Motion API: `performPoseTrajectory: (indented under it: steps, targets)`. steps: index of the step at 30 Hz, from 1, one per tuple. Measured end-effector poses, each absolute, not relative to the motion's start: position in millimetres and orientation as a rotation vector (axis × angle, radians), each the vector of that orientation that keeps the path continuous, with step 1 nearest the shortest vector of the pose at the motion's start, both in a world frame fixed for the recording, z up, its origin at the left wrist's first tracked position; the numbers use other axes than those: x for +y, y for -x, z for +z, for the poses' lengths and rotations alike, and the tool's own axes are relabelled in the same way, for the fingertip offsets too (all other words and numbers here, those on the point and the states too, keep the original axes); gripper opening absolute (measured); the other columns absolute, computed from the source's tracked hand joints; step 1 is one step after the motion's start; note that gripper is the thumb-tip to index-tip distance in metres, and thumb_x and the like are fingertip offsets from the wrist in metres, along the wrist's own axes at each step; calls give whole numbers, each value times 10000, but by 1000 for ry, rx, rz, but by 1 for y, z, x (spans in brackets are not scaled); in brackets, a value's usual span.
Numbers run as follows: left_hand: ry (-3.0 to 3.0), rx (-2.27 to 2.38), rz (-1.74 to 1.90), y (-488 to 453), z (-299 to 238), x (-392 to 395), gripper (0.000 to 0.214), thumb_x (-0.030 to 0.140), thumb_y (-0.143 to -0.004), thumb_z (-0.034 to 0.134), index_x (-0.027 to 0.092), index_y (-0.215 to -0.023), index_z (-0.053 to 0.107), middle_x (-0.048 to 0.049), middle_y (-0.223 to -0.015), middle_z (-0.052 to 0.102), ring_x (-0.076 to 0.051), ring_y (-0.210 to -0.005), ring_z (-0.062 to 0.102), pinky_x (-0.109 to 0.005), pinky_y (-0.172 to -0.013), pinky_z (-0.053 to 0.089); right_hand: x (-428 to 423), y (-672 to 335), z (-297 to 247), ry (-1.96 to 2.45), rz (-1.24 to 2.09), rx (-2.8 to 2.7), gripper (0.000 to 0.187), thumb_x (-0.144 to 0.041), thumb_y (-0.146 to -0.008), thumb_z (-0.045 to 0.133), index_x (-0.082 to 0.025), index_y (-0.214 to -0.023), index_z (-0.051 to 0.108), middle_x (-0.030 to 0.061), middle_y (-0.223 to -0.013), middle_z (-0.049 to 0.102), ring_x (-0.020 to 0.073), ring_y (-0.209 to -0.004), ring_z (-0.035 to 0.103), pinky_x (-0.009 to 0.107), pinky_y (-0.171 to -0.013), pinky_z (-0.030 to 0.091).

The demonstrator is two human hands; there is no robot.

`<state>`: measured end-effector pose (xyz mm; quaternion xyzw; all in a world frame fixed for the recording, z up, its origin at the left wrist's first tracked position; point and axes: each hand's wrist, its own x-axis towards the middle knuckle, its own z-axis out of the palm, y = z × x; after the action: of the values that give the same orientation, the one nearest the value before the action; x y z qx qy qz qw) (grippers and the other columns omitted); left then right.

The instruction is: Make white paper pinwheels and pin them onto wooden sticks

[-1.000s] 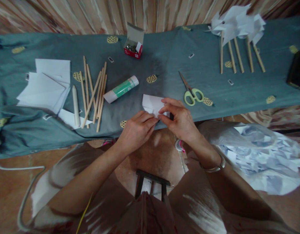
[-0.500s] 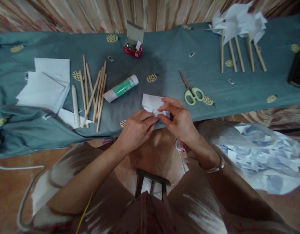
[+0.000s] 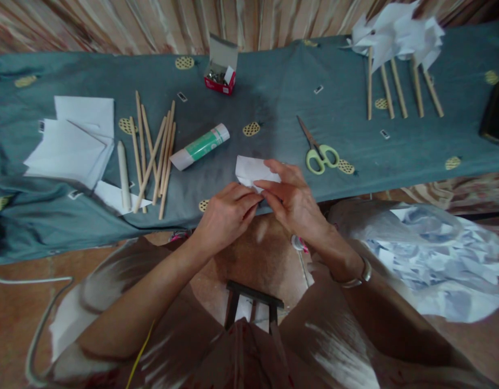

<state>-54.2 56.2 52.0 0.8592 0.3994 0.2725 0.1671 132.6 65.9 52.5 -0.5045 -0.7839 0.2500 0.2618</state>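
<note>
A small folded piece of white paper (image 3: 249, 168) lies near the front edge of the grey-green cloth (image 3: 273, 102). My left hand (image 3: 227, 216) pinches its near edge from the left with curled fingers. My right hand (image 3: 292, 200) presses on the paper from the right, fingers closed together over its fold. Both hands meet at the paper's lower right corner, which they hide.
A green-and-white glue stick (image 3: 200, 146) lies left of the paper, with several wooden sticks (image 3: 152, 151) and white paper sheets (image 3: 74, 140) beyond. Green scissors (image 3: 320, 154) lie to the right. A red pin box (image 3: 220, 75) and finished paper pinwheels (image 3: 395, 48) sit at the back.
My right hand's fingers have lowered and flattened onto the paper, closing towards my left hand. The paper stays in place.
</note>
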Motion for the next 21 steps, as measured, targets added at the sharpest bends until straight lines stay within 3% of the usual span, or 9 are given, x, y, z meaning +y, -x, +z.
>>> performPoseTrajectory:
  steps: [6, 12, 16, 21]
  targets:
    - [-2452, 1123, 805, 54, 52, 57, 162, 121, -893, 546, 135, -970, 688, -82, -958, 720, -194, -872, 645, -323, -787, 548, 60, -129, 44, 1394, 555, -2116, 308, -244, -920, 446, -341, -1091, 683, 3, -1424, 501, 286, -1345, 419, 522, -1110, 390]
    - [-2477, 1129, 760, 55, 53, 56, 178, 125, -900, 529, 152, -999, 675, -78, -985, 710, -192, -889, 643, -326, -795, 550, 49, -123, 40, 1412, 487, -2171, 355, -180, -925, 384, -263, -1163, 633, 68, -1503, 417, 291, -1442, 283, 582, -1122, 320]
    - [-2492, 1129, 770, 54, 53, 56, 160, 137, -895, 546, 141, -1005, 662, -88, -1000, 688, -202, -906, 642, -335, -808, 555, 48, -120, 40, 1406, 450, -2187, 364, -181, -945, 348, -230, -1171, 628, 120, -1481, 440, 304, -1450, 276, 577, -1107, 327]
    - [-2503, 1123, 775, 53, 52, 58, 156, 127, -890, 554, 115, -1005, 658, -106, -990, 683, -213, -910, 636, -350, -812, 559, 52, -120, 41, 1405, 442, -2151, 349, -183, -928, 403, -319, -1154, 633, 46, -1446, 488, 302, -1444, 300, 566, -1101, 346]
